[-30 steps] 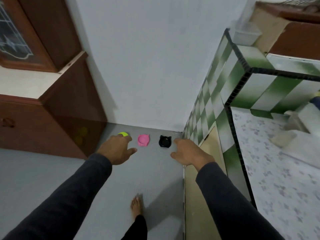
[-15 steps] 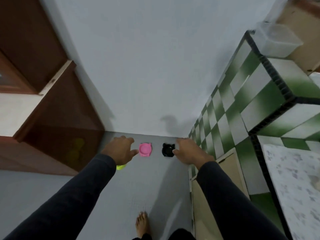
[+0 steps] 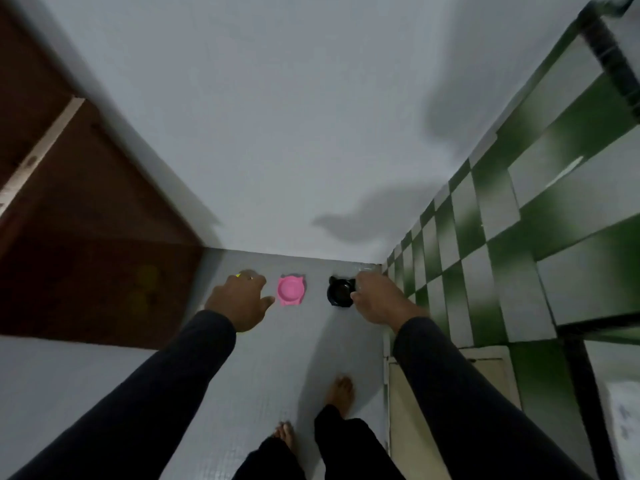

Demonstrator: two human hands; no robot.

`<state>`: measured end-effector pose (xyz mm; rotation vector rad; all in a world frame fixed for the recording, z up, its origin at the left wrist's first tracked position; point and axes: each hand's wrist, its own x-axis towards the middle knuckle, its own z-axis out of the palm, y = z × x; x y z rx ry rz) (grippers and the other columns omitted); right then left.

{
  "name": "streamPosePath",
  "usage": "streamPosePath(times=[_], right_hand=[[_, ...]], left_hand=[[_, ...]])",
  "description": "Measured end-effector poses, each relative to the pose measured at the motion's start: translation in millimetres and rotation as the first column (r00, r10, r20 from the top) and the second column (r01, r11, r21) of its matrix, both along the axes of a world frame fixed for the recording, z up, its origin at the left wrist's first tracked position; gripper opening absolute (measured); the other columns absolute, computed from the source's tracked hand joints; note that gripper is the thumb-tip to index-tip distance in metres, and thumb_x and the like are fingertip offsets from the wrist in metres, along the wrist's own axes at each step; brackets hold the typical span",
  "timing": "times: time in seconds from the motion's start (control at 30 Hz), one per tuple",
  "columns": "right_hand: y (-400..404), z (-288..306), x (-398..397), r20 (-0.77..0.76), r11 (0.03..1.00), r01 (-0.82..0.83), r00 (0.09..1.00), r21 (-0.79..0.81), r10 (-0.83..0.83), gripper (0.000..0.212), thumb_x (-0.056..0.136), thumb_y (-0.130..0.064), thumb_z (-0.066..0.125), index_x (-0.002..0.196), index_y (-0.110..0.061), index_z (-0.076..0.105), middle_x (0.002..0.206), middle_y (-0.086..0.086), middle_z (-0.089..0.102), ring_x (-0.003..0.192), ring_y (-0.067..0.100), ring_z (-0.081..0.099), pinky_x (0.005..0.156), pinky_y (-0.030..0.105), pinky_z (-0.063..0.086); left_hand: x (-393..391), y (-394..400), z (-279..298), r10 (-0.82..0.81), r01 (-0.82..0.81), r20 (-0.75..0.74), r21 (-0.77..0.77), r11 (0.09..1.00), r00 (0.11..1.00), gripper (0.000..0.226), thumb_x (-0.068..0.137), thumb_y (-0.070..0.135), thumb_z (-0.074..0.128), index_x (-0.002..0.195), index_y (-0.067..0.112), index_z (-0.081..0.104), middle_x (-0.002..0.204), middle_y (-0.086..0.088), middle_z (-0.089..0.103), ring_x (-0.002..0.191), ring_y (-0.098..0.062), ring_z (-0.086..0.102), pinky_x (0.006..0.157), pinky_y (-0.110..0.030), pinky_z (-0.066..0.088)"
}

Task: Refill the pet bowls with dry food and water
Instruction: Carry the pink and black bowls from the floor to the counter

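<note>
Three small cat-shaped bowls sit in a row on the grey floor by the wall. The pink bowl [image 3: 291,289] is in the middle and the black bowl [image 3: 340,292] is to its right. Only a sliver of the yellow-green bowl [image 3: 238,275] shows past my left hand [image 3: 239,301]. That hand reaches forward with fingers loosely bent and thumb out, holding nothing. My right hand [image 3: 381,299] also reaches forward and holds nothing. It overlaps the black bowl's right edge in view. I cannot tell whether either hand touches a bowl.
A dark brown wooden cabinet [image 3: 86,258] stands on the left. A green-and-white tiled counter wall [image 3: 502,237] runs along the right, with a beige door [image 3: 401,393] below it. A white wall [image 3: 294,133] is ahead. My bare feet [image 3: 341,389] stand on the floor.
The view has moved closer to the wall and bowls. Both hands have reached further forward; the left hand now covers most of the yellow-green bowl and the right hand overlaps the black one.
</note>
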<state>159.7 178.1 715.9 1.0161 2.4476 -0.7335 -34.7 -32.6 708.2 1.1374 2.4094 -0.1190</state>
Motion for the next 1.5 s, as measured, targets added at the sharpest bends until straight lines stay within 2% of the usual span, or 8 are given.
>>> streamPosePath(times=[0.27,0.4,0.53,0.73,1.07,1.2,1.33,1.5], right_hand=[[65,-94,-33,0.036,0.997,-0.071,0.997,-0.028,0.072,0.026,0.100,-0.028,0.046,0.118,-0.012,0.054,0.115,0.012,0.061,0.096,0.028,0.059,0.082,0.041,0.053],[87,-167,-49,0.031,0.995,-0.064,0.997,-0.070,0.066,0.037,0.100,-0.028,0.048,0.131,-0.008,0.053,0.128,0.015,0.058,0.110,0.033,0.058,0.093,0.042,0.052],[102,-257,-56,0.080,0.994,-0.054,0.995,-0.097,0.062,0.038,0.101,-0.030,0.047,0.131,-0.007,0.052,0.129,0.017,0.056,0.110,0.033,0.056,0.092,0.038,0.049],[112,-392,-60,0.151,0.987,0.010,0.988,-0.160,0.014,0.034,0.102,-0.026,0.046,0.128,-0.004,0.050,0.130,0.021,0.052,0.113,0.036,0.053,0.094,0.042,0.049],[120,-579,-69,0.211,0.933,0.303,0.942,-0.191,-0.263,0.034,0.100,-0.024,0.054,0.123,0.001,0.056,0.129,0.023,0.057,0.115,0.037,0.058,0.089,0.034,0.047],[122,-637,-74,0.184,0.876,0.451,0.888,-0.171,-0.421,0.029,0.099,-0.028,0.058,0.108,-0.001,0.063,0.117,0.022,0.065,0.104,0.036,0.063,0.076,0.029,0.048],[125,-685,-79,0.170,0.777,0.612,0.789,-0.148,-0.590,0.033,0.097,-0.028,0.061,0.111,0.002,0.064,0.118,0.022,0.065,0.106,0.037,0.063,0.074,0.029,0.046],[121,-718,-82,0.104,0.575,0.804,0.592,-0.154,-0.799,0.044,0.096,-0.021,0.063,0.130,0.005,0.054,0.131,0.025,0.060,0.116,0.041,0.061,0.087,0.039,0.053]], left_hand=[[-41,48,-87,-0.019,0.018,-0.014,-0.050,0.999,1.000,0.046,0.101,0.050,0.049,0.136,0.020,0.053,0.133,-0.013,0.058,0.120,-0.035,0.055,0.097,-0.049,0.049],[-63,68,-160,-0.007,0.006,-0.013,-0.016,1.000,1.000,0.046,0.101,0.048,0.052,0.136,0.020,0.055,0.135,-0.013,0.057,0.120,-0.036,0.055,0.091,-0.048,0.050],[-77,87,-247,0.004,-0.004,0.032,0.001,1.000,0.999,0.047,0.101,0.046,0.055,0.136,0.015,0.056,0.132,-0.015,0.057,0.119,-0.037,0.054,0.088,-0.051,0.053],[-86,108,-383,0.033,-0.037,0.108,0.041,0.998,0.994,0.044,0.099,0.041,0.061,0.132,0.011,0.060,0.120,-0.019,0.059,0.113,-0.041,0.054,0.089,-0.054,0.052],[-92,119,-575,0.231,-0.241,0.191,0.031,0.970,0.954,0.053,0.096,0.035,0.070,0.137,0.005,0.056,0.127,-0.022,0.057,0.120,-0.040,0.054,0.100,-0.048,0.046],[-91,117,-629,0.389,-0.408,0.223,0.047,0.912,0.894,0.053,0.092,0.033,0.075,0.132,0.004,0.056,0.126,-0.024,0.057,0.117,-0.042,0.056,0.097,-0.047,0.046],[-95,116,-674,0.509,-0.538,0.251,0.056,0.841,0.823,0.055,0.090,0.034,0.078,0.127,0.000,0.055,0.124,-0.026,0.061,0.115,-0.043,0.059,0.093,-0.045,0.047],[-101,114,-708,0.656,-0.706,0.285,0.129,0.696,0.699,0.051,0.088,0.036,0.081,0.117,0.000,0.060,0.108,-0.022,0.071,0.106,-0.039,0.066,0.087,-0.041,0.050]])
